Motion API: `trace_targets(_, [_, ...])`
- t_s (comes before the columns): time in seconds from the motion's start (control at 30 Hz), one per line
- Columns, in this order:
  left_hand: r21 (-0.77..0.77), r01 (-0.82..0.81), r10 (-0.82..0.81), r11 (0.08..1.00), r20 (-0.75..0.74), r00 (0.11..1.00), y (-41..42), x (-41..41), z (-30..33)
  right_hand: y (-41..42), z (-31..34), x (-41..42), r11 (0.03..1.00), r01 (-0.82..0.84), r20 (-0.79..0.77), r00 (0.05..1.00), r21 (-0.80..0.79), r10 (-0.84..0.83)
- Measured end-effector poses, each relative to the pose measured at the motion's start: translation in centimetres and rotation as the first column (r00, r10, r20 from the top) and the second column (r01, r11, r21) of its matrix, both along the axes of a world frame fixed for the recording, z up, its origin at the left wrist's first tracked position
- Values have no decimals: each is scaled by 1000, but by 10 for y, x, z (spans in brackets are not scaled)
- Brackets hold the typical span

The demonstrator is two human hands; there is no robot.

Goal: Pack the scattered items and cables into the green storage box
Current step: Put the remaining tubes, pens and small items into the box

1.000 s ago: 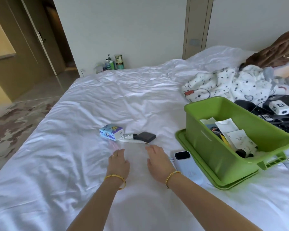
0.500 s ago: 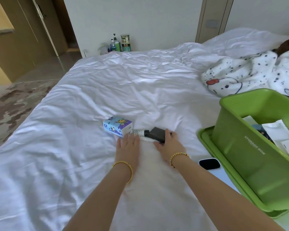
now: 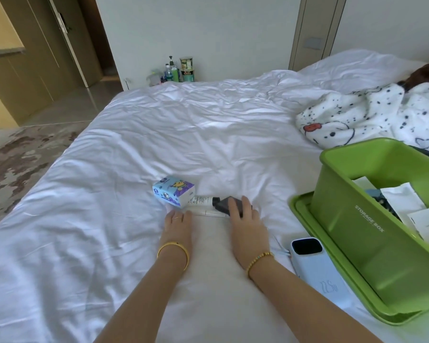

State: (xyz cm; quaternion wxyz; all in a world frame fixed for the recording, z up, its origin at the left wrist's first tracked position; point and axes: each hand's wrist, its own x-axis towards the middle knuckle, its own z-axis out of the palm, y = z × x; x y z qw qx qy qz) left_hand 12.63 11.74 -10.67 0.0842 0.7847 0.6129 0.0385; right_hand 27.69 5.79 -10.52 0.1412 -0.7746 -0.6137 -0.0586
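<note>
- Spreading across most of the view, the bed carries everything; the box sits on its lid at the right edge, partly cut off, with papers already inside.
- The power bank lies just beside the box lid, near the right forearm, not yet packed.
- The tissue pack sits mid-bed, touching a white tube that runs toward the black item.
- The right hand lies over the black item with fingers curling onto its top; I judge this the start of a pick-up, and cannot tell whether the grip has closed.
- The left hand rests flat and relaxed on the sheet, fingertips just short of the pack, holding nothing.
- To do this well: get the thumb under the black item before lifting, since the soft sheet gives way, and take the tube and pack with the left so both go to the box together.
- What the black item is stays unclear; a thin clear thing beneath the tube is too faint to name.
</note>
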Motion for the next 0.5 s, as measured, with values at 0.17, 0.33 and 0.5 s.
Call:
trace_targets(0.17, [33,-130,124,991,131,984,-3,-13,6,-3,3,1,996,-53,162,985,-67,63])
trace_targets(0.33, [-95,-304,318,948,297,900,-4,-25,9,11,-8,6,977,-43,-158,987,-210,9])
trace_targets(0.5, [-36,-319,316,947,273,909,-19,-30,3,24,-1,4,974,62,-371,918,-220,-142])
